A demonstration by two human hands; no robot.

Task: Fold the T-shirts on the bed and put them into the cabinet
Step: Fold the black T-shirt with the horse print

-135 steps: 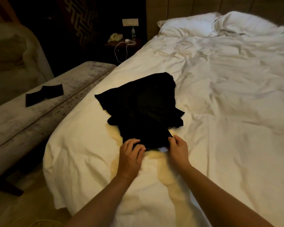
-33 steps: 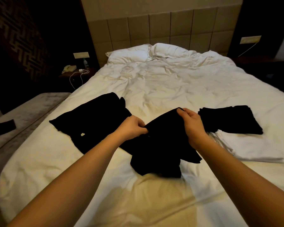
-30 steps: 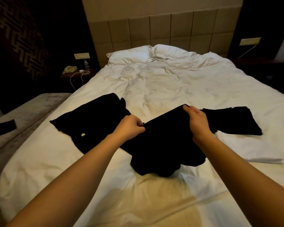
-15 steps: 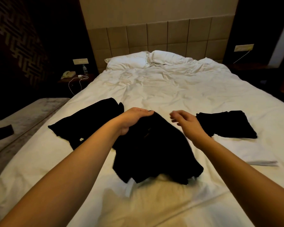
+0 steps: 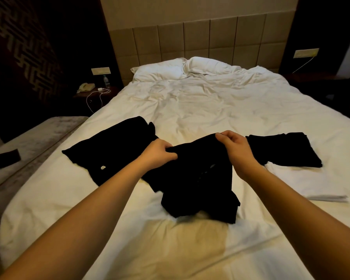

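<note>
A crumpled black T-shirt [image 5: 198, 188] hangs from both hands above the white bed [image 5: 200, 106], its lower part bunched on the sheet. My left hand [image 5: 160, 152] grips its top edge on the left and my right hand [image 5: 234, 148] pinches the top edge on the right. Another black T-shirt [image 5: 109, 152] lies spread flat to the left, partly under my left hand. A folded black T-shirt [image 5: 287, 150] rests at the right on a folded white garment [image 5: 303, 182]. No cabinet is in view.
A grey bench [image 5: 34, 142] runs along the bed's left side with a dark cloth [image 5: 4, 158] on it. A nightstand with a phone [image 5: 85, 87], bottle and cable stands at the back left. Two pillows [image 5: 180, 67] lie against the headboard.
Half a second ago my hands were loose over the shirt lying on the bed; now both grip its top edge and hold it lifted again.
</note>
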